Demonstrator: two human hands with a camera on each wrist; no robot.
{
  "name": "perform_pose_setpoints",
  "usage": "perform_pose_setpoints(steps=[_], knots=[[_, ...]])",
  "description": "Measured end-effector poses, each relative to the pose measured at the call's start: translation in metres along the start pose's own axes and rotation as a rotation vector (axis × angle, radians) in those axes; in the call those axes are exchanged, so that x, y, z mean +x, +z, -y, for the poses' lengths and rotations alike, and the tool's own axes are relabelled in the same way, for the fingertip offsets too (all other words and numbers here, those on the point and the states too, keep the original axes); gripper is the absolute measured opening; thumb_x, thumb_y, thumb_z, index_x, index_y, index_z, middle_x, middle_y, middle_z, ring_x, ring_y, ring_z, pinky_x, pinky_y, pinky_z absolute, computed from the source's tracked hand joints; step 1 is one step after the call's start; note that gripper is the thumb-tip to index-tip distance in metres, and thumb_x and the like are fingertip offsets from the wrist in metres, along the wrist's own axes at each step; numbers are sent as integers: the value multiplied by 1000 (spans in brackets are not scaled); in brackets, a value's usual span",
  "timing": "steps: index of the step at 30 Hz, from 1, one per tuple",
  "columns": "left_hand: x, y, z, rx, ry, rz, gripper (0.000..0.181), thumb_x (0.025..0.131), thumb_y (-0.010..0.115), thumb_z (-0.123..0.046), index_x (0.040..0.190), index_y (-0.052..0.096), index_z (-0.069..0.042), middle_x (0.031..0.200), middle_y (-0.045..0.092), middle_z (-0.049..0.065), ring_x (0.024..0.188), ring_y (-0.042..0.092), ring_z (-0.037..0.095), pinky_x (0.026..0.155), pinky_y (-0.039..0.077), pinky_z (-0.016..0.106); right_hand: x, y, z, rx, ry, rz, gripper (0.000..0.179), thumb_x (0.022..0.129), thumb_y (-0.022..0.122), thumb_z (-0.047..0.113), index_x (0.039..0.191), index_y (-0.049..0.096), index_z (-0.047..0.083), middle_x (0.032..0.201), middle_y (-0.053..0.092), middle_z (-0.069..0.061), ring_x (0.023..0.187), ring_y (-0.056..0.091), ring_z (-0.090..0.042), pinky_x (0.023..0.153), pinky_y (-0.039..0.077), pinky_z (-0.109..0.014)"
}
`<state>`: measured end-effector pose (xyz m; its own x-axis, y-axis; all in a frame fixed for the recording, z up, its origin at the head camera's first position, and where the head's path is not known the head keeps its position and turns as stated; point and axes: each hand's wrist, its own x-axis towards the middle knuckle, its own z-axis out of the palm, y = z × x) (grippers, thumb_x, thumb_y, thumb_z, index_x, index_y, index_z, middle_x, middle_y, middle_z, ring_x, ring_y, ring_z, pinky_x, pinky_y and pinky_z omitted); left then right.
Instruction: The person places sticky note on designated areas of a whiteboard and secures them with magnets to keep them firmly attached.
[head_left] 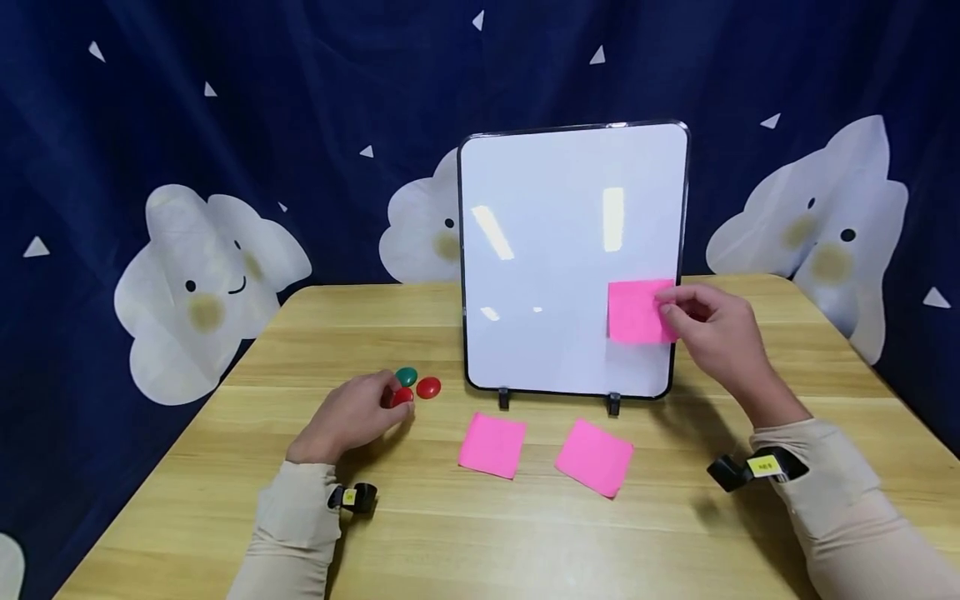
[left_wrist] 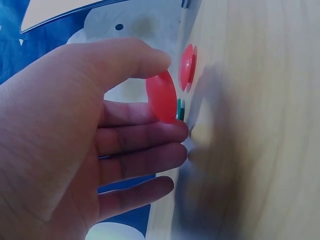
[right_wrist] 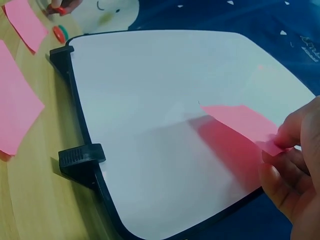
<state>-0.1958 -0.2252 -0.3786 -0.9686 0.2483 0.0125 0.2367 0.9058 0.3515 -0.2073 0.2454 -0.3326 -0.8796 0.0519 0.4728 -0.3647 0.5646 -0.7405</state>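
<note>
Between thumb and fingers, my left hand [head_left: 356, 417] pinches a round red magnet [left_wrist: 161, 97], just over the table. Another red magnet [head_left: 428, 387] and a green magnet [head_left: 406, 377] lie beside those fingers. My right hand [head_left: 716, 329] pinches a pink sticky note [head_left: 636, 312] by its right edge, in front of the lower right of an upright whiteboard [head_left: 555, 250]. In the right wrist view the note [right_wrist: 245, 120] stands off the board's surface and casts a pinkish shadow on it.
Two more pink notes, one on the left [head_left: 492, 446] and one on the right [head_left: 595, 457], lie on the wooden table [head_left: 450, 542] before the board. Black feet [head_left: 614, 405] hold the board up. Behind the table hangs a dark blue curtain [head_left: 337, 75] with clouds.
</note>
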Motion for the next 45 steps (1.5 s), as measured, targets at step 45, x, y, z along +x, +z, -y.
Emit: perform_pose_setpoints(steps=[45], knots=[[3,7,-10,-10,149,-143,27,90,72,-35,105,66,-14,88,65,-7,75,60,8,68,51,30,5,8,3,-80,-140,-189,22,91,67,3,112,75,-1,100,65,-9,79,54,2,67,42,-7]])
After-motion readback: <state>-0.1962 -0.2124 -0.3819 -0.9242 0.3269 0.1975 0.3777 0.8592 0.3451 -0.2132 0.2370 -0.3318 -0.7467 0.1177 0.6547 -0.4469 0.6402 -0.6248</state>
